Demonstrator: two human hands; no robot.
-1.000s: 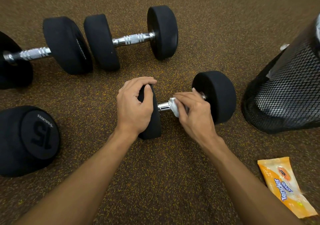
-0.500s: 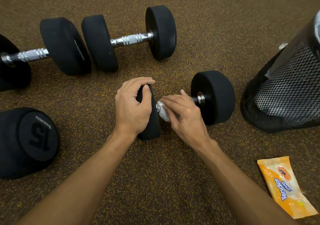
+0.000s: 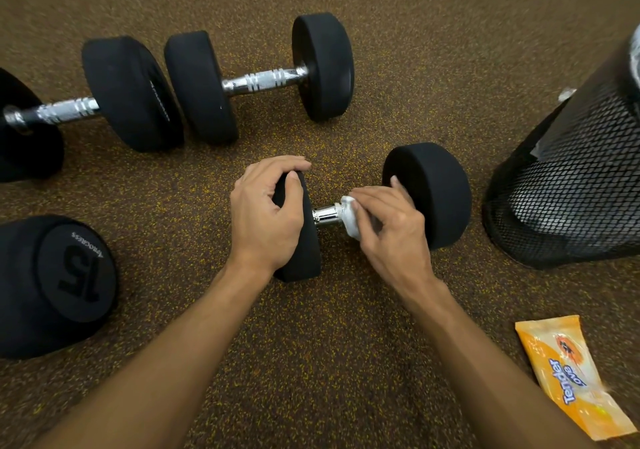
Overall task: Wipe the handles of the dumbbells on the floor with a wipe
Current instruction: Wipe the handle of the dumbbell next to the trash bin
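The dumbbell (image 3: 437, 192) lies at centre frame on the floor (image 3: 346, 351). The left hand (image 3: 266, 216) curls over its left rubber head, fingers and thumb gripping the rim. The weight looks heavy and apt to roll, so this brace seems the right hold. Just to the right, the chrome handle (image 3: 325, 214) shows bare, hard and probably slick. The soft, limp wipe (image 3: 349, 218) is bunched round it, pinched by the right hand (image 3: 391, 232), whose fingers wrap the bar.
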